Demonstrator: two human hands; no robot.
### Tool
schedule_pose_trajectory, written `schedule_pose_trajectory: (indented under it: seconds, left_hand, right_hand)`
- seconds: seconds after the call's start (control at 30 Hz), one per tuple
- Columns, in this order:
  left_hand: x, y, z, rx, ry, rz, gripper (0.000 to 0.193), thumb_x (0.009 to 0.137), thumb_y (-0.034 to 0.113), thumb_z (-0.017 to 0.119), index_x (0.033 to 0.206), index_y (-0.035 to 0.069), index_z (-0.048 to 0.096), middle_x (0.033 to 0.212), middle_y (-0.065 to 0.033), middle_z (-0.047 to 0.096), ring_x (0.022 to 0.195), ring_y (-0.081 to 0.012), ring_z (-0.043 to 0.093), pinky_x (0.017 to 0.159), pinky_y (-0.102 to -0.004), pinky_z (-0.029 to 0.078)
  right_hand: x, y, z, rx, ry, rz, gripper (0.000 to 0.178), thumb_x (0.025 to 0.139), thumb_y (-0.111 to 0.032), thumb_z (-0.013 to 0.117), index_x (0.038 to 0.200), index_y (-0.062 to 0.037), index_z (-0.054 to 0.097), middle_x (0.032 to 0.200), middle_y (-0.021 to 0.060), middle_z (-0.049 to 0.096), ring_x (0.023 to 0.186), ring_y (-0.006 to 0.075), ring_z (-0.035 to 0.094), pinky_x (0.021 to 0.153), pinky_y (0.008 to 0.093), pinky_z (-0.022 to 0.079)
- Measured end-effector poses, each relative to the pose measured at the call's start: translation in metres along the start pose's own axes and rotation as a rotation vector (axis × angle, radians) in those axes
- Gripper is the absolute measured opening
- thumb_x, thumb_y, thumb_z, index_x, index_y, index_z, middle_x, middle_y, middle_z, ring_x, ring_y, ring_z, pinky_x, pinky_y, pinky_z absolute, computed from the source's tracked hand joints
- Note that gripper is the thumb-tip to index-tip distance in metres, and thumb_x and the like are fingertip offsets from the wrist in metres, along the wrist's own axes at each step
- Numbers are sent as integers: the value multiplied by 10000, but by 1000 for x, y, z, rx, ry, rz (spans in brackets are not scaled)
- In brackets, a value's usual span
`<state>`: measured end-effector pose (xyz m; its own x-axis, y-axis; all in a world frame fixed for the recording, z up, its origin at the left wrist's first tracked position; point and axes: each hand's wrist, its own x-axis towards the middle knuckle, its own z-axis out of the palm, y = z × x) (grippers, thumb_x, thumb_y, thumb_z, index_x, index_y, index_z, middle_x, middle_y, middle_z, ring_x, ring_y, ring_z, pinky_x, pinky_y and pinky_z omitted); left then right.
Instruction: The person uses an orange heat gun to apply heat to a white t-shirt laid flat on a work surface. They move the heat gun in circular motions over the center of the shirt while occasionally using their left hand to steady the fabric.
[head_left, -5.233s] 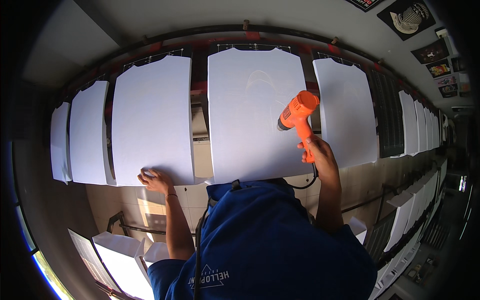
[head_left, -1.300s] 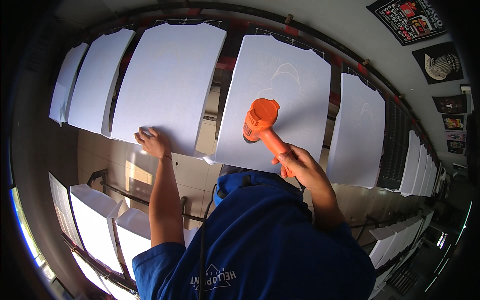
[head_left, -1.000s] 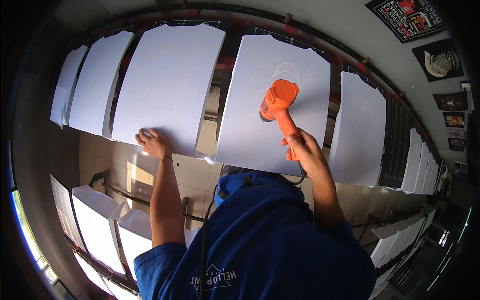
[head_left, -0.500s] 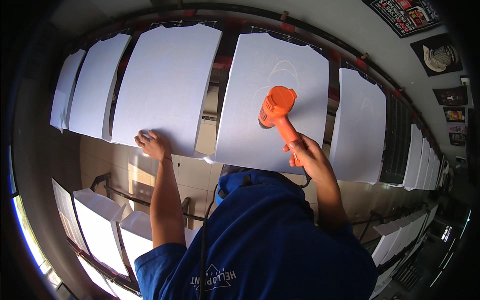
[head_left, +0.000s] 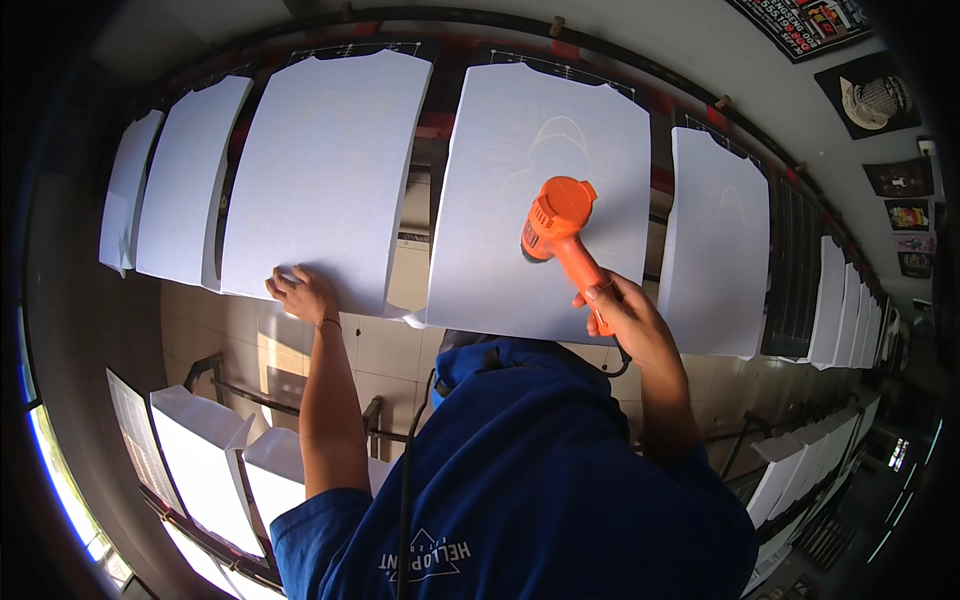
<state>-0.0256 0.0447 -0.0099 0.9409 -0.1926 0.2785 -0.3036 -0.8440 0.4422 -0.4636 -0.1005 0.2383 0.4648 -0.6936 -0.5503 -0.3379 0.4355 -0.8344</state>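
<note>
My right hand (head_left: 634,316) is wrapped round the handle of an orange heat gun (head_left: 564,206), its dark nozzle tilted down to the left. The gun is over a white shirt (head_left: 500,200) that lies flat on a board and carries a faint pale outline drawing. Along the near edge of a second white shirt (head_left: 320,170), to the left, my left hand (head_left: 302,295) has its fingers bent on the hem; its thumb is hard to make out. A dark cord (head_left: 618,366) leaves the bottom of the gun's handle.
More white shirts on boards run along the rack to the left (head_left: 193,180) and right (head_left: 715,250). Behind me a second rack holds further white shirts (head_left: 205,470). A dark rail (head_left: 450,14) edges the far side. Posters (head_left: 868,100) hang on the wall at right.
The heat gun has shifted slightly right and nearer over the shirt, with my right hand. My left hand stays at the hem. The whole view has moved a little.
</note>
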Motion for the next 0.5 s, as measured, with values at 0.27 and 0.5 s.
schedule_pose_trajectory:
  seconds: [0.27, 0.5]
  left_hand:
    - [0, 3, -3, -2, 17, 17, 499, 961, 368, 413, 1345, 51, 433, 1414, -185, 386, 1381, -291, 273, 983, -464, 373]
    - [2, -6, 2, 4, 25, 17, 500, 953, 368, 426, 1351, 66, 437, 1428, -188, 370, 1374, -297, 287, 983, -463, 384]
  right_hand:
    - [28, 2, -6, 91, 105, -75, 409, 959, -298, 533, 1218, 17, 508, 920, 73, 603, 635, 100, 518, 587, 249, 450]
    - [-12, 5, -13, 13, 2, 26, 397, 969, -300, 530, 1207, 18, 524, 900, 57, 599, 632, 80, 526, 582, 228, 457]
